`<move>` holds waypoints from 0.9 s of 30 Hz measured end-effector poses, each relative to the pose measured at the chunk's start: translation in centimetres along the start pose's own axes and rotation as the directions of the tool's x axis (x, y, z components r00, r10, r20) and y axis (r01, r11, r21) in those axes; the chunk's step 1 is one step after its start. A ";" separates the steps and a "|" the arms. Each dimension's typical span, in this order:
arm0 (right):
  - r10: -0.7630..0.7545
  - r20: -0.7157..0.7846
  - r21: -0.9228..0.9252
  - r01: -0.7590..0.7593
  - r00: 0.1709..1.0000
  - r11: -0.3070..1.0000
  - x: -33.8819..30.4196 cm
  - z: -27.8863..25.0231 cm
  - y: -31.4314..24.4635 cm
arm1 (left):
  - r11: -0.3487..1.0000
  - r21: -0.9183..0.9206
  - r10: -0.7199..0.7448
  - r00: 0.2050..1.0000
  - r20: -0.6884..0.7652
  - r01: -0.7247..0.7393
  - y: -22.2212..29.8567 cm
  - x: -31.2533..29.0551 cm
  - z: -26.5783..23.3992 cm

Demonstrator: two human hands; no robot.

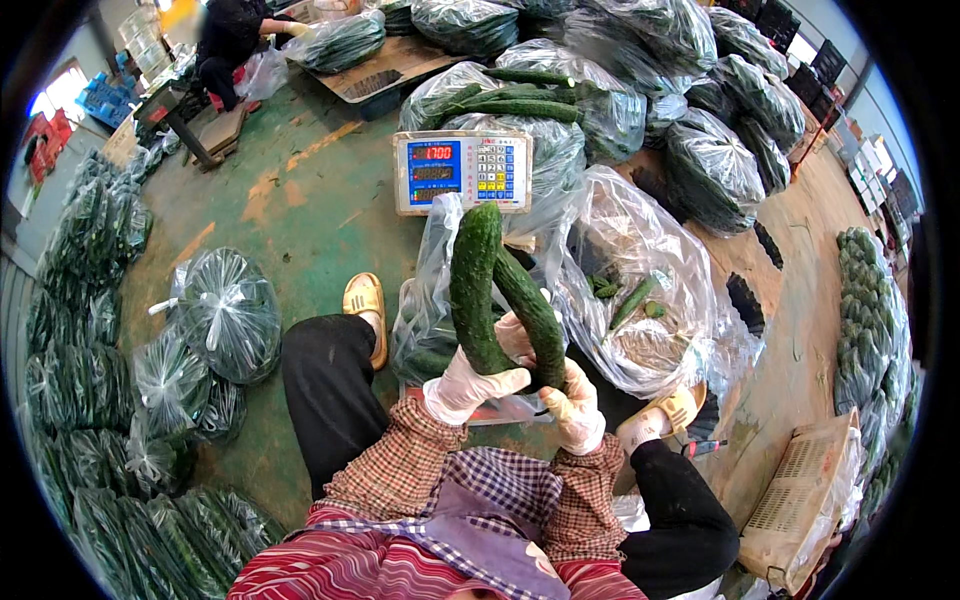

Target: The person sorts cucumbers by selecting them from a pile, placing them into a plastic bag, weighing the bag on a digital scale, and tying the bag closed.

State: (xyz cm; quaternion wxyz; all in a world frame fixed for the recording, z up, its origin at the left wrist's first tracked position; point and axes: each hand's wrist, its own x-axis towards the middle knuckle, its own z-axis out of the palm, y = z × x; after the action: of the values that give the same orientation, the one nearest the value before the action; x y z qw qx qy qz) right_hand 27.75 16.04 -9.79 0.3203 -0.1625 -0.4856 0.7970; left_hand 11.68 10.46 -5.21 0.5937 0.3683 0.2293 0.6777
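Observation:
My left hand (468,388), in a pale glove, is closed round the lower part of a thick dark green cucumber (476,285). A second, curved cucumber (532,312) leans beside it, and my gloved right hand (577,410) has its fingers closed on that one's lower end. Both cucumbers stand roughly upright in front of me, their upper ends close together. Partly hidden behind them, an open clear plastic bag (422,335) with cucumbers inside sits on a weighing scale. The scale's lit display and keypad panel (463,172) rises beyond the bag.
A large clear bag (640,250) with a few small cucumbers lies spread to the right. Filled bags (560,75) pile up ahead; tied bags (225,315) and stacked cucumber packs (85,390) line the left. A plastic crate (800,500) stands at lower right. Another person (235,45) works far left.

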 end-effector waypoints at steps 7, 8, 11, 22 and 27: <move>0.068 -0.104 -0.148 -0.084 0.992 0.985 1.0 0.5 1.5 | 0.985 0.115 -0.100 0.963 -0.250 0.132 -2.9 0.0 -0.5; 0.132 -0.133 0.008 -0.132 0.982 0.991 1.0 0.2 2.0 | 0.983 0.085 -0.138 0.958 -0.253 0.164 -3.2 0.3 -0.5; 0.123 -0.155 0.190 -0.093 0.980 0.977 1.1 -0.8 2.7 | 0.974 0.136 -0.138 0.951 -0.275 0.181 -3.6 1.7 0.2; -0.002 -0.243 0.318 0.082 0.970 0.944 8.7 -6.8 -2.1 | 0.346 0.936 0.341 0.921 -0.190 0.065 8.3 5.8 -3.8; -0.011 -0.313 0.363 0.130 0.950 0.923 27.3 -4.0 -6.2 | 0.109 0.988 0.440 0.886 -0.147 0.110 10.2 3.3 -7.1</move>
State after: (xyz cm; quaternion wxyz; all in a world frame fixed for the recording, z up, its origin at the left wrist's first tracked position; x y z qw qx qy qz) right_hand 11.99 38.98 -4.86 0.4456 -0.2007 -0.2727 0.8287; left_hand -0.39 12.61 -1.26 0.0560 0.5382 0.6912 0.4790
